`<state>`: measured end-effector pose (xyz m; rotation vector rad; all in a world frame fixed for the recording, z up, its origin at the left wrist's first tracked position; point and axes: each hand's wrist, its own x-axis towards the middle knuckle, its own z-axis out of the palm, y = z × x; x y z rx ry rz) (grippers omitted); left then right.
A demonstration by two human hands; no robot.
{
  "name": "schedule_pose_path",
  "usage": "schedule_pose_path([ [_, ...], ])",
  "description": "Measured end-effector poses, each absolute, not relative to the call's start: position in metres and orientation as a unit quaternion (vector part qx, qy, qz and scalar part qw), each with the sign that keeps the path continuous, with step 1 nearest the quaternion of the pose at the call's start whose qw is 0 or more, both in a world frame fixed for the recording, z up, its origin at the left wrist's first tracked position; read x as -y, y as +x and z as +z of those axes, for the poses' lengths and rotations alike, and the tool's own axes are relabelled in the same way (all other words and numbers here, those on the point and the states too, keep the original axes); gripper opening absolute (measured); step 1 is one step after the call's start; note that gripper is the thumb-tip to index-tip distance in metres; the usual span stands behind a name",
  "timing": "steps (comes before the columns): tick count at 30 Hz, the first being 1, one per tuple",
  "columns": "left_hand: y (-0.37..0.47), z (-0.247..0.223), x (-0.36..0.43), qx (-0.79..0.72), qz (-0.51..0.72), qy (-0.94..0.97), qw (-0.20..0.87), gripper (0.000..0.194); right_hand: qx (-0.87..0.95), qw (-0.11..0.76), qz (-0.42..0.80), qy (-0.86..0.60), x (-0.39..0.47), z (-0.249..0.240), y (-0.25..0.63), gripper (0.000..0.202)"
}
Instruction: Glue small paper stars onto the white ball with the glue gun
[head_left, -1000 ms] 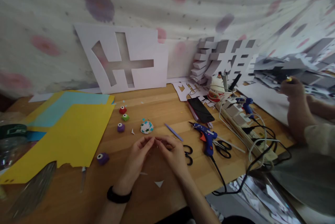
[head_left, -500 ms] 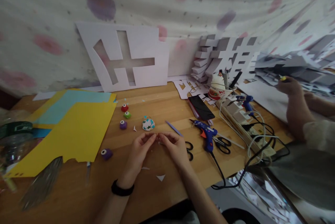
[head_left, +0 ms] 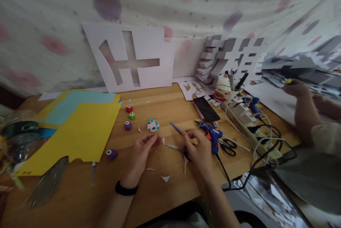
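Observation:
My left hand (head_left: pixel 141 152), a black band on its wrist, pinches a small white paper piece (head_left: pixel 163 141) between thumb and fingertips. Curled over the handles of a pair of scissors (head_left: pixel 173 146) is my right hand (head_left: pixel 199 149); the scissors' blades point left toward the paper piece, and most of the handles are hidden. Just beyond the right fingers lies a thin purple tool (head_left: pixel 176 127). A white ball with teal stars (head_left: pixel 152 125) sits beyond the left hand. White paper scraps lie near me, among them a triangle (head_left: pixel 165 178) and a sliver (head_left: pixel 185 164).
Small craft punches (head_left: pixel 112 154) and yellow card (head_left: pixel 87 125) are on the left. To the right are a blue glue gun (head_left: pixel 211 133), more scissors (head_left: pixel 228 147), a black pouch (head_left: pixel 206 109) and a power strip (head_left: pixel 255 132) with cables. A co-worker's hand (head_left: pixel 297 87) is at far right.
My hands have come apart. The right hand has moved right onto the scissors, uncovering their blades and a paper sliver. The left hand keeps the paper piece. The view has shifted slightly.

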<state>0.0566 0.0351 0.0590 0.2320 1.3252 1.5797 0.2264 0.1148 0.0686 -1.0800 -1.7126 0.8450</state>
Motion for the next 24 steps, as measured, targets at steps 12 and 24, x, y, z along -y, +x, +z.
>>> schedule_pose_path([
  [12, 0.056, 0.073, -0.03, -0.521, 0.683, 0.075, 0.505, 0.03, 0.735, 0.483, 0.295, -0.374, -0.103, 0.099, 0.239, 0.027],
  [24, 0.063, 0.084, -0.021, -0.501, 0.696, 0.124, 0.5, 0.029, 0.694, 0.418, 0.474, -0.346, -0.11, 0.08, 0.198, 0.021],
])
